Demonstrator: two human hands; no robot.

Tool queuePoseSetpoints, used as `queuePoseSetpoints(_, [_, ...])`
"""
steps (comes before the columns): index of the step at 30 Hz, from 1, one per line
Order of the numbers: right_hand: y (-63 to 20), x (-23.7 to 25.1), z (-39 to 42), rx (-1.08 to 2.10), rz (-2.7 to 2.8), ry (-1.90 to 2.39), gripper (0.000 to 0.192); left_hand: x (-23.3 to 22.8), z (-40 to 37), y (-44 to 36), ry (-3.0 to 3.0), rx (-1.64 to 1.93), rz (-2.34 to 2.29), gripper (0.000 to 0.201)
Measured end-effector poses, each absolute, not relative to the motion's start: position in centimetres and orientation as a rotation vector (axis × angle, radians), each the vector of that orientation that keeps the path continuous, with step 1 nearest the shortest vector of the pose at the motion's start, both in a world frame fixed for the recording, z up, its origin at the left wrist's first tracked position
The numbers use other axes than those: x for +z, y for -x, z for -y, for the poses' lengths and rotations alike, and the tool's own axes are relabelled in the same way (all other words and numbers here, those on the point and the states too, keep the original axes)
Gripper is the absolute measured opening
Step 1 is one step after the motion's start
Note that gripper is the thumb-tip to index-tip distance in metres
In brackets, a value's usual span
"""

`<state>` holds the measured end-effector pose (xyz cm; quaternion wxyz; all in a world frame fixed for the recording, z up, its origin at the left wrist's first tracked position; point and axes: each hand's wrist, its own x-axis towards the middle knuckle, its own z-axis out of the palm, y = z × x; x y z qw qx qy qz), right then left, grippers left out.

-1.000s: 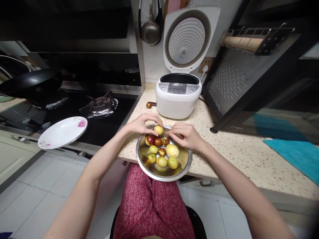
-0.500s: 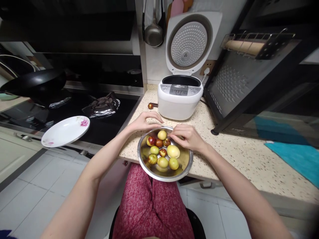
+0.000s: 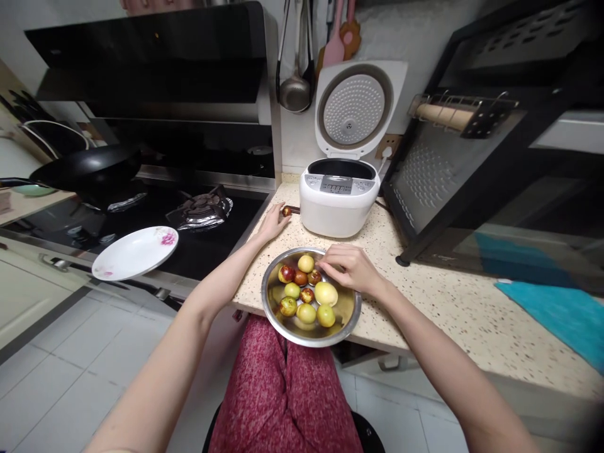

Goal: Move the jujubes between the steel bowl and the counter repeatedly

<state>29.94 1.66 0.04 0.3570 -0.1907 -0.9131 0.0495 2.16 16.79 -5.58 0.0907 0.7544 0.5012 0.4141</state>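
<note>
1. Right now your left hand (image 3: 272, 221) is stretched out to about 11 o'clock from the steel bowl (image 3: 283, 327), its fingers loosely spread on the speckled counter (image 3: 425, 283) and reaching a small brown-handled tool (image 3: 287, 211) that lies just beside the rice cooker (image 3: 338, 204). Whether the fingertips already touch it, you cannot tell.

2. Your right hand (image 3: 349, 267) sits over the bowl's rim at about 1 o'clock, fingers curled narrow and dipping among the fruit; a pinch on one piece is possible, but the knuckles hide it.

3. Inside the bowl lie the jujubes (image 3: 306, 292), some yellow-green, some reddish-brown, bunched from the middle toward 12 o'clock.

4. Judge the fruit as light, firm and smooth-skinned, likely to roll or slip on the polished steel. Take one across its middle with thumb and two fingertips, not by its ends.

5. Judge the bowl as thin and light. It overhangs the counter edge above your lap, so it could tip if pressed on its near rim.

6. At 9 o'clock a flowered white plate (image 3: 134, 253) rests on the edge of the black stove (image 3: 207, 239), well apart from both hands.
</note>
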Motion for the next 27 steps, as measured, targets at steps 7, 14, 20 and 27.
queuePoseSetpoints(7, [-29.9, 0.3, -1.6, 0.127, 2.366, 0.493, 0.033, -5.5, -17.1, -2.1, -2.28, 1.186, -1.541, 0.026])
queuePoseSetpoints(14, [-30.0, -0.1, -1.7, 0.17, 2.339, 0.501, 0.03, -5.4, -16.8, -2.3, -2.182, 1.299, -1.447, 0.021])
queuePoseSetpoints(20, [-29.9, 0.1, -1.5, 0.289, 2.206, 0.605, 0.026, -1.9, -14.1, -2.8, -2.05, 1.759, -1.032, 0.033])
queuePoseSetpoints(27, [-29.9, 1.1, -1.1, 0.482, 1.877, 0.76, 0.02, 1.2, -7.5, -6.0, -2.469, 1.863, -0.54, 0.032])
